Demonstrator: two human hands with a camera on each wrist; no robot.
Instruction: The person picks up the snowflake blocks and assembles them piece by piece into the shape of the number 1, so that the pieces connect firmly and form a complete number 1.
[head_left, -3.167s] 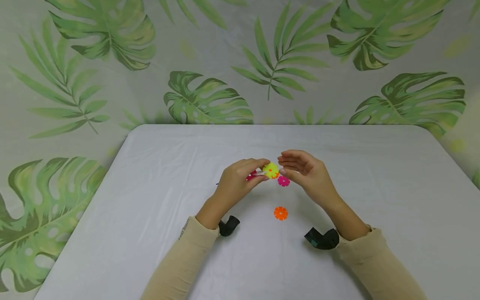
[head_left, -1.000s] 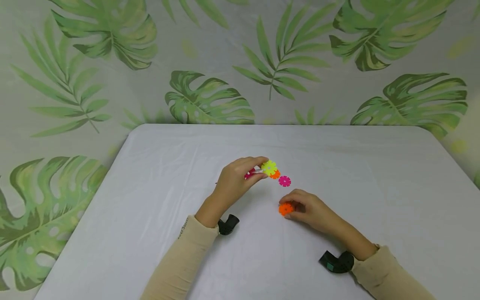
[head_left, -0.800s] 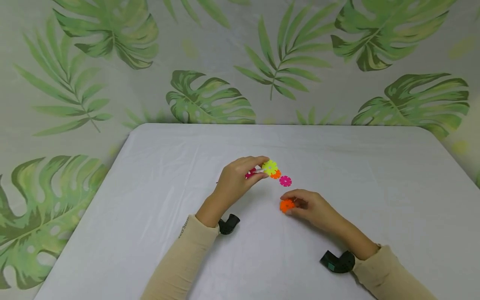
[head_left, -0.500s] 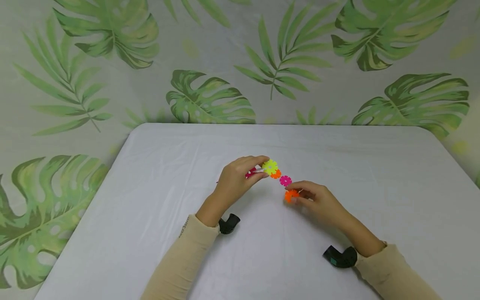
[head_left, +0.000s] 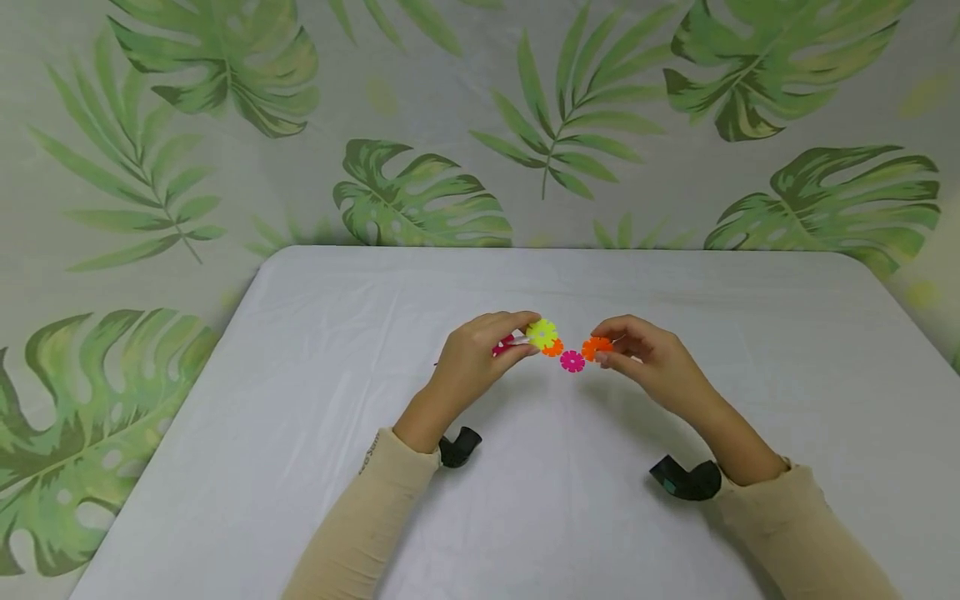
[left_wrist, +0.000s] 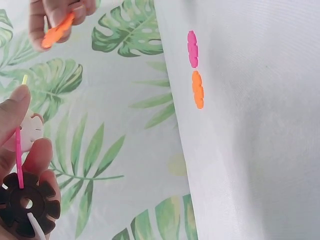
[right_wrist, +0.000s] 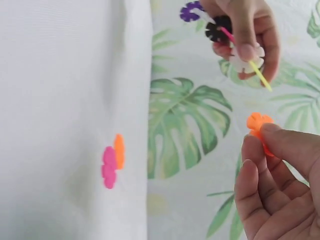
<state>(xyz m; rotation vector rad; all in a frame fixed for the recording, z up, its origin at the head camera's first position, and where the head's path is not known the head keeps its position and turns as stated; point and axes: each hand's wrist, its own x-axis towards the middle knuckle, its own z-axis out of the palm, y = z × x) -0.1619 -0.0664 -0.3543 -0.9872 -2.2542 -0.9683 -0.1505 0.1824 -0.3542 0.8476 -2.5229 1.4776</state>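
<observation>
My left hand (head_left: 474, 357) pinches a chain of slotted flower-shaped discs joined edge to edge. At its near end is a yellow disc (head_left: 542, 334), facing the head camera. The right wrist view shows more of the chain: a white disc (right_wrist: 239, 61), a black disc (right_wrist: 215, 31) and a purple disc (right_wrist: 189, 11). Between thumb and fingertips, my right hand (head_left: 660, 362) holds a loose orange disc (head_left: 596, 348), apart from the chain. Part of the chain is hidden behind the left fingers in the head view.
On the white-covered table (head_left: 360, 292) lie a pink disc (head_left: 572, 361) and another orange disc (head_left: 553, 348), beneath the raised hands. Black wrist devices stick out by the left sleeve (head_left: 460, 448) and the right sleeve (head_left: 686, 479). A leaf-patterned backdrop (head_left: 420, 83) stands behind.
My right hand went down from beside the chain, picked up the nearer orange disc from the table and lifted it back toward the yellow disc. The left hand has stayed almost still, holding the chain.
</observation>
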